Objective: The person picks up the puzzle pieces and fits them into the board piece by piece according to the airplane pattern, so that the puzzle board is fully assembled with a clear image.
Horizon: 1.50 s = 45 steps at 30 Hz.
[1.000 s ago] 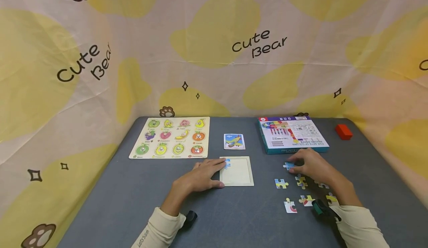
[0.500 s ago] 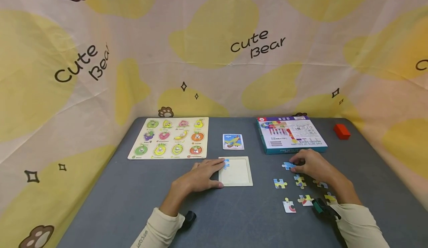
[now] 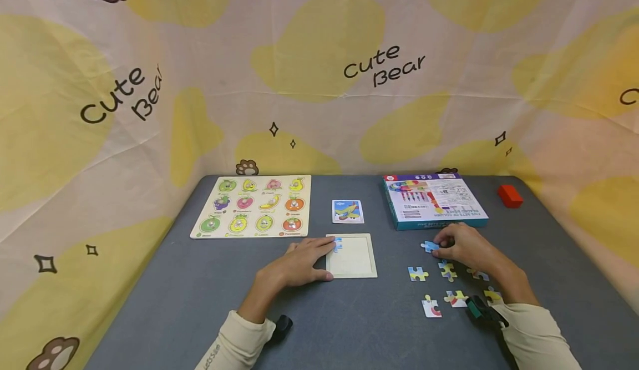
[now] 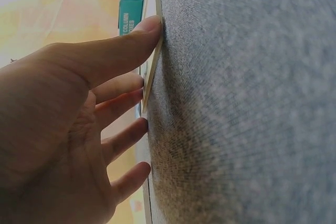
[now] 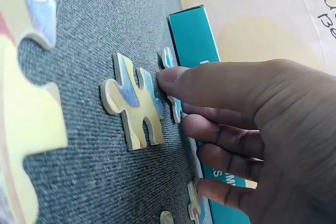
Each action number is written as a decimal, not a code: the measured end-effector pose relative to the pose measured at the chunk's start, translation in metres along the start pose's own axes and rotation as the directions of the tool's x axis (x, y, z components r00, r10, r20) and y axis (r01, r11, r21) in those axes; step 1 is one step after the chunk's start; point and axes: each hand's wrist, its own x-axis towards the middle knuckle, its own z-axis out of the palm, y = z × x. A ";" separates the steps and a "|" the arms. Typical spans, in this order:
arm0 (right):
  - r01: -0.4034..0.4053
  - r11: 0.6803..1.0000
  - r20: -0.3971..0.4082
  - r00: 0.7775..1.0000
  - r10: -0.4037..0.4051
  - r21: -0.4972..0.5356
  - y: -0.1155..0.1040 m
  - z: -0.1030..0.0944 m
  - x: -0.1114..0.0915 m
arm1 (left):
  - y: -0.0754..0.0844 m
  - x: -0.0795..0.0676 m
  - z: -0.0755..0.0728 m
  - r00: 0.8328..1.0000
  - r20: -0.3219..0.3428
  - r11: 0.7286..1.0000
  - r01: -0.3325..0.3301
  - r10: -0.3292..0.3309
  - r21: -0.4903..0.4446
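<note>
My left hand (image 3: pixel 299 263) rests at the left side of a square wooden puzzle tray (image 3: pixel 355 260), its fingers on the left edge and thumb at the near left corner. One blue-and-white puzzle piece (image 3: pixel 338 246) lies in the tray's far left corner. To the right, my right hand (image 3: pixel 471 249) pinches a blue jigsaw piece (image 3: pixel 427 246) between thumb and fingers. The thumb partly covers this piece (image 5: pixel 176 109) in the right wrist view. Right beside it lies a yellow-and-blue piece (image 5: pixel 139 106), flat on the cloth.
Several loose pieces, including a white-and-red one (image 3: pixel 431 307), lie near my right forearm. Behind the tray is an airplane picture card (image 3: pixel 348 212). A fruit board (image 3: pixel 252 206) lies back left. A teal-edged box (image 3: pixel 436 201) and a red block (image 3: pixel 510 196) stand back right.
The blue piece has shifted slightly left in my right fingers' pinch. My left hand stays on the tray. The whole view has drifted a little.
</note>
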 end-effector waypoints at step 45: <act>0.207 0.978 -0.040 0.977 -0.207 -0.008 -0.090 0.059 0.058 | -0.001 0.001 0.001 1.000 0.010 0.999 0.019 -0.019 0.032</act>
